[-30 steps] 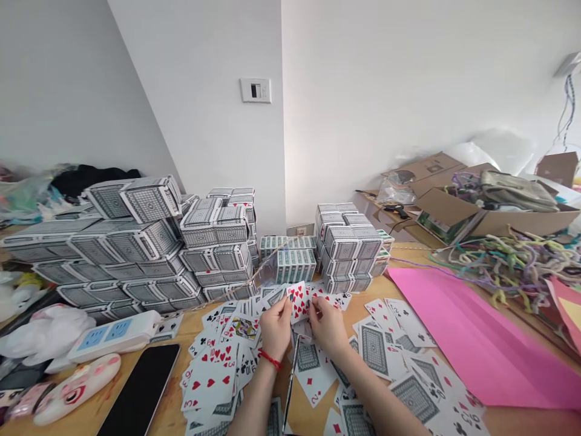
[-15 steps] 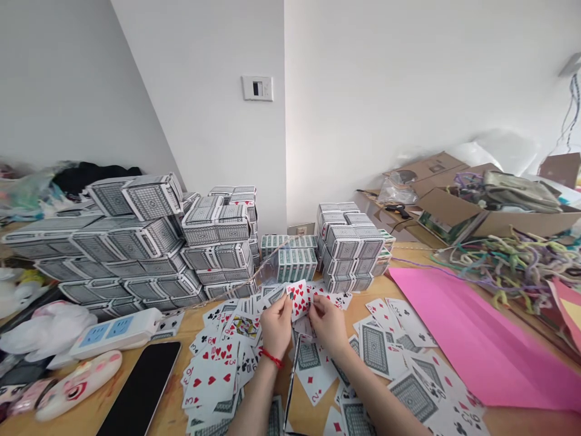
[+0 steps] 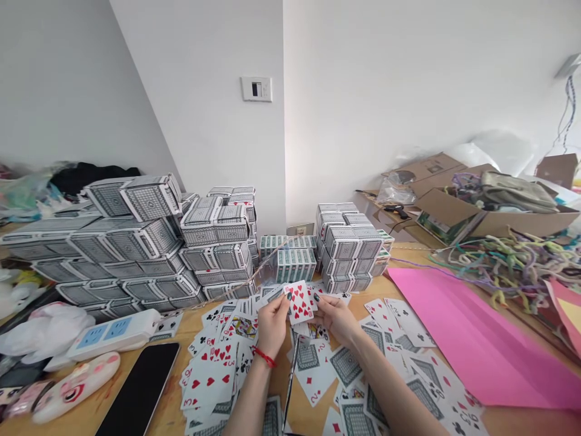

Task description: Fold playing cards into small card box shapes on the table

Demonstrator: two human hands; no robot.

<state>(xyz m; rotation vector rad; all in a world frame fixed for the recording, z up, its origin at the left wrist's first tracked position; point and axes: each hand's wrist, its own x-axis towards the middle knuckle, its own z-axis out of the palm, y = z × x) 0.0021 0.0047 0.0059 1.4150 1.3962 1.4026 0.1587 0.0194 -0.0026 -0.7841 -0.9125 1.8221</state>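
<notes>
My left hand (image 3: pixel 272 324), with a red string bracelet at the wrist, pinches a ten of hearts (image 3: pixel 299 304) by its left edge. The card faces me and tilts slightly. At its right edge my right hand (image 3: pixel 336 318) has thumb and fingers closed on a playing card edge; whether this is the same card or one behind it is hard to tell. Below lie loose face-up and face-down cards, with a three of hearts (image 3: pixel 211 381) on the left pile and a two of diamonds (image 3: pixel 311 383) between my forearms. A thin dark strip (image 3: pixel 292 384) runs beside my left forearm.
Stacked blocks of playing cards (image 3: pixel 131 242) stand along the left, with another stack (image 3: pixel 349 248) right of centre. Green-edged card packs (image 3: pixel 295 264) sit between them. A phone (image 3: pixel 140 387), a power strip (image 3: pixel 115 333), pink paper (image 3: pixel 472 339) and a yarn heap (image 3: pixel 512 266) flank the cards.
The ten of hearts has turned more fully into view. My right hand has shifted slightly right, its fingers further from the card's middle. Cards by my right forearm show differently.
</notes>
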